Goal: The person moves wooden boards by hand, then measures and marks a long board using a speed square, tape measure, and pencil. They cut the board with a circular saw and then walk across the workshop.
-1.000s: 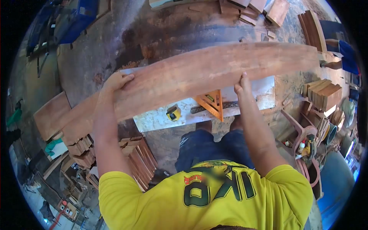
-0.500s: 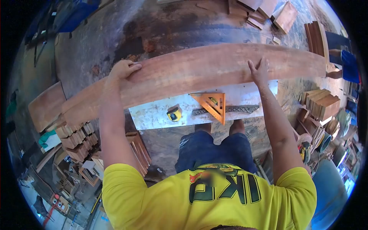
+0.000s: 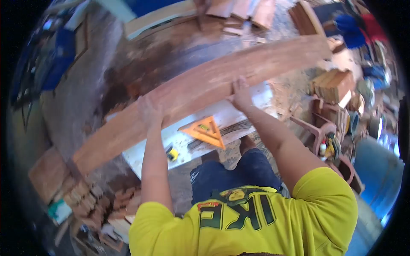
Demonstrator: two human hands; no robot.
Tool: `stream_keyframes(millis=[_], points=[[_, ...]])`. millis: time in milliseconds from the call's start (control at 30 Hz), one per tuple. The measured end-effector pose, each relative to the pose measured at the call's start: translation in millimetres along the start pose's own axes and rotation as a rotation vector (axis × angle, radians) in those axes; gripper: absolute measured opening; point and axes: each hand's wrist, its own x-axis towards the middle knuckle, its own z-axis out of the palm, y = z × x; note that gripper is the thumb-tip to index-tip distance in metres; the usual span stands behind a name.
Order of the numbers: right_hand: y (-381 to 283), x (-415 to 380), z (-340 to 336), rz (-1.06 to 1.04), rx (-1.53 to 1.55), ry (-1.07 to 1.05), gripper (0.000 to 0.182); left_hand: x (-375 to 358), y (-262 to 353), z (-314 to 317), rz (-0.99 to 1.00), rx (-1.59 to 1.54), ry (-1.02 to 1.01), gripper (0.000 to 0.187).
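Note:
A long, wide wooden board [image 3: 196, 83] lies slantwise before me, over the far part of a white work surface [image 3: 141, 160]. My left hand [image 3: 150, 112], blurred, rests on the board left of its middle; its finger closure is unclear. My right hand [image 3: 240, 94] touches the board's near edge with thumb and fingers apart. Between my forearms, an orange triangular square [image 3: 205, 131] lies on the white surface, partly over a dark patterned tool [image 3: 237, 129]. A yellow tape measure [image 3: 172, 154] sits beside my left forearm.
Cut wood pieces are stacked at the right [image 3: 333, 85], the lower left [image 3: 83, 200] and the top [image 3: 243, 13]. A blue barrel [image 3: 378, 170] stands at the right. Another person's blue clothing [image 3: 350, 32] shows at the upper right.
The view has turned, and the board now slants more steeply up to the right. My hands are closer together, with my right hand now at the board's near edge.

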Motion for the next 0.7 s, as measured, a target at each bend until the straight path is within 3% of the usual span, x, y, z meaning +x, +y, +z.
stream_keyframes(millis=[67,167,233,300,367,433,500,567,633,700], points=[[-3,-5,-26,-0.021,0.05,-0.095,0.092,3,35,-27,-0.121,0.105,-0.074,0.07],[20,1,-41,-0.009,0.096,-0.095,0.089,0,38,-11,-0.168,0.141,-0.03,0.065],[47,5,-58,0.166,0.507,0.056,0.079,3,52,-3,-0.172,0.166,-0.009,0.063],[111,5,-62,0.439,0.589,0.21,0.071,18,81,5,0.017,0.095,-0.101,0.059],[200,12,-38,0.722,0.87,0.347,0.069,38,129,22,0.152,0.033,-0.091,0.057],[262,38,-64,1.056,0.705,0.498,0.071,56,191,45,0.291,-0.097,-0.05,0.053],[355,63,-45,1.207,0.933,0.603,0.08,74,259,67,0.339,-0.151,-0.062,0.053],[408,79,-58,1.109,1.45,0.518,0.085,85,325,92,0.37,-0.199,-0.01,0.05],[455,95,-42,0.957,1.657,0.51,0.084,87,357,100,0.346,-0.152,0.012,0.049],[444,101,-47,1.004,1.477,0.504,0.081,85,363,98,0.279,-0.071,0.056,0.047]])
